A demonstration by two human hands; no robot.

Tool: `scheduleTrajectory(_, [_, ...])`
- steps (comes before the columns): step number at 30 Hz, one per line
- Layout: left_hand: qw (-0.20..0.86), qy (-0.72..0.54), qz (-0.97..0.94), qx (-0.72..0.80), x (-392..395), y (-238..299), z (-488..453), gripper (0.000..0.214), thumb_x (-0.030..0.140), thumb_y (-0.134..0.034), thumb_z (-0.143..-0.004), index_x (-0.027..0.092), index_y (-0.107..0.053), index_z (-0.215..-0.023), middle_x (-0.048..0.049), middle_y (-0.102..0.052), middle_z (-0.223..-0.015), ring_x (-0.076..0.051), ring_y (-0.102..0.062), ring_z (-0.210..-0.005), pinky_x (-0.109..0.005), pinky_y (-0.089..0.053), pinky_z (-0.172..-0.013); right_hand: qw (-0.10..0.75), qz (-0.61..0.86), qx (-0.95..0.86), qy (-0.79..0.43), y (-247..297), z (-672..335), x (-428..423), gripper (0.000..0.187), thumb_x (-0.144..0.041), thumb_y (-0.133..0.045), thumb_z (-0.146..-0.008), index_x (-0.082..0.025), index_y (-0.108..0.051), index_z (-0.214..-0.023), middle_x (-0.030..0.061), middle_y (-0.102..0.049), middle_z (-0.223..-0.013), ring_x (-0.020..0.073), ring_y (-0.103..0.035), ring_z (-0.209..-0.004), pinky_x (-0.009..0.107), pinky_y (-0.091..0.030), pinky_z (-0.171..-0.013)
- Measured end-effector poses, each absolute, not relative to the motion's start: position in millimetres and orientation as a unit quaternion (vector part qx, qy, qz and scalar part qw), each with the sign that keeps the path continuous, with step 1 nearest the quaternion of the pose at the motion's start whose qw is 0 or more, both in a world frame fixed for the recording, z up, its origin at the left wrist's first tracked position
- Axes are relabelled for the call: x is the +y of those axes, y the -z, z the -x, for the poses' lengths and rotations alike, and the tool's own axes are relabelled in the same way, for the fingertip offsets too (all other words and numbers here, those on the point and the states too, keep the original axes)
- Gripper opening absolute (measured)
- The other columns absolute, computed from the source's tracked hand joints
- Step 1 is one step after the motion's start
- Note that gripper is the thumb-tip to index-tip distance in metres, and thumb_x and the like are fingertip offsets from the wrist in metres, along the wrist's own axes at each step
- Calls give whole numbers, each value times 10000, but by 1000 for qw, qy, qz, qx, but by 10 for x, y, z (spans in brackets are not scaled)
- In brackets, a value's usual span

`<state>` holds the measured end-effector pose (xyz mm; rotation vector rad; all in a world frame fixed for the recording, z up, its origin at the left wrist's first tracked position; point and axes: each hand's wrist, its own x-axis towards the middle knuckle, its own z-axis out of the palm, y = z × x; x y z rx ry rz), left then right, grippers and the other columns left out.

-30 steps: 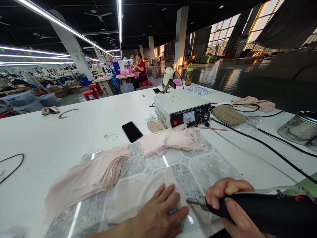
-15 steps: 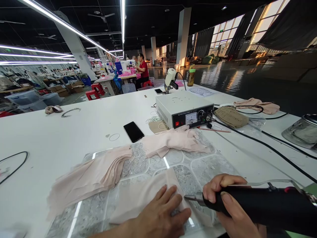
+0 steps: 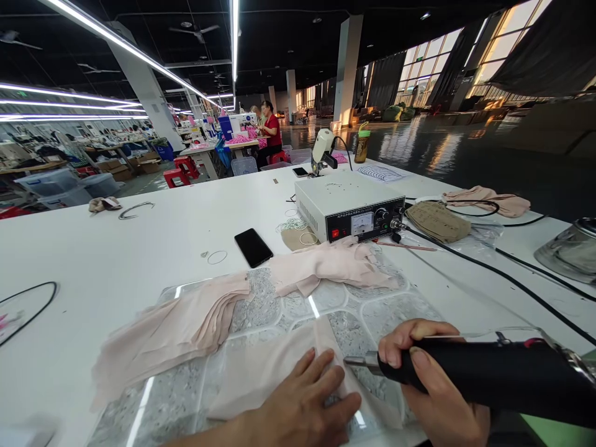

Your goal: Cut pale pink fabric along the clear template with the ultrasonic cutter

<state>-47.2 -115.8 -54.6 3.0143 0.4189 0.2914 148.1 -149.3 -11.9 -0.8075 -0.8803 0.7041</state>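
Observation:
My left hand lies with fingers outstretched on a pale pink fabric piece, pressing it against a clear-covered, grey-patterned mat. Wrapped around a black handheld ultrasonic tool is my right hand. The tool's metal tip points left and sits at the fabric's right-hand edge, close to my left fingertips; whether it touches the cloth I cannot tell. A fanned stack of pink fabric pieces rests on the mat's left side, and a looser pile of pink pieces lies along its far edge.
Beyond the mat stands a control box with a dial; its black cable runs to the right. A phone lies left of it. At right are a tan cloth bundle and a glass jar. A person in red sits farther back.
The tool and my right hand have shifted slightly left and up, the tip moving a little along the fabric edge. My left hand stays almost in place. The view has turned slightly.

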Motion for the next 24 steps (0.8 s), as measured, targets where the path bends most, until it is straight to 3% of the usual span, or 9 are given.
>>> scheduleTrajectory(7, [41, -115, -983, 139, -1166, 591, 487, 414, 381, -607, -909, 221, -517, -1279, -110, -582, -1218, -351, -492, -1257, -517, -449, -1003, 779, 398, -348, -336, 126, -1377, -1479, 160, -268, -650, -832, -229, -512, -763, -38, -526, -690, 107, -535, -541, 290, -493, -569])
scheduleTrajectory(13, [56, -103, -983, 143, -1157, 485, 478, 380, 407, -595, -921, 244, -544, -1261, -96, -592, -1218, -331, -500, -1264, -488, -433, -1034, 750, 380, -407, -356, 172, -1494, -1433, 116, -218, -633, -823, -227, -535, -763, -21, -557, -668, 142, -570, -543, 328, -519, -555])
scheduleTrajectory(18, [126, -103, -971, 173, -1151, 124, 679, 357, 332, -550, -958, 221, -544, -1297, -106, -571, -1300, -265, -475, -1310, -393, -393, -1099, 823, 345, -275, -356, 154, -1592, -1464, 75, -180, -592, -748, -224, -534, -766, -34, -475, -672, 103, -492, -515, 276, -492, -532])
scheduleTrajectory(24, [71, -55, -957, 276, -1174, 104, 1177, 440, 252, -570, -944, 254, -501, -1378, -106, -395, -1494, -325, -359, -1376, -506, -391, -1070, 837, 340, -156, -399, 279, -1800, -1589, 182, -136, -589, -699, -253, -507, -811, -33, -442, -726, 115, -464, -562, 268, -495, -546])
